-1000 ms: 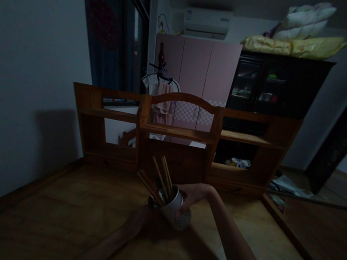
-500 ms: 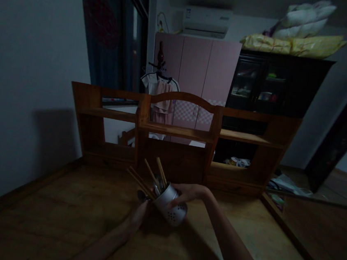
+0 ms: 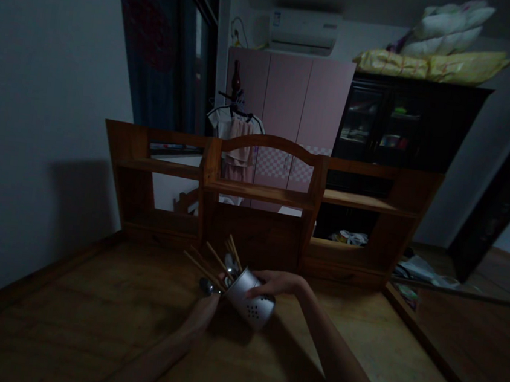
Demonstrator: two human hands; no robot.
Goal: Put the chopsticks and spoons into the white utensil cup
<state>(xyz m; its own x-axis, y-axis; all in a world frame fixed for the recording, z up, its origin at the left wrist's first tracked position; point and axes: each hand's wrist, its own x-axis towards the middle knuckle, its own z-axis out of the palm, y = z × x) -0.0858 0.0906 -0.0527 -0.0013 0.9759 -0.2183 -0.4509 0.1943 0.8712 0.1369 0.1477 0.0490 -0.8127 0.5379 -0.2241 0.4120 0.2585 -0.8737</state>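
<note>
A silver metal utensil holder [image 3: 250, 300] with punched holes is tilted above the table, its mouth toward the upper left. My right hand [image 3: 272, 284] wraps around its side from the right, thumb across the front. Several wooden chopsticks [image 3: 204, 264] stick out of the mouth, fanned apart. A spoon [image 3: 206, 286] pokes out low on the left, and another spoon [image 3: 229, 264] shows among the chopsticks. My left hand [image 3: 208, 308] is closed around the utensils just at the mouth; most of its fingers are hidden behind them.
Behind the hands, a wooden shelf unit [image 3: 261, 193] runs along the back of the wooden tabletop [image 3: 133, 312]. To the left rises a white wall [image 3: 41, 101]. A pink wardrobe [image 3: 285, 97] and a dark cabinet [image 3: 444, 126] stand farther off.
The utensils in my left hand have shifted slightly, and more of both spoons shows. The holder has tilted a little in my right hand, which keeps its grip.
</note>
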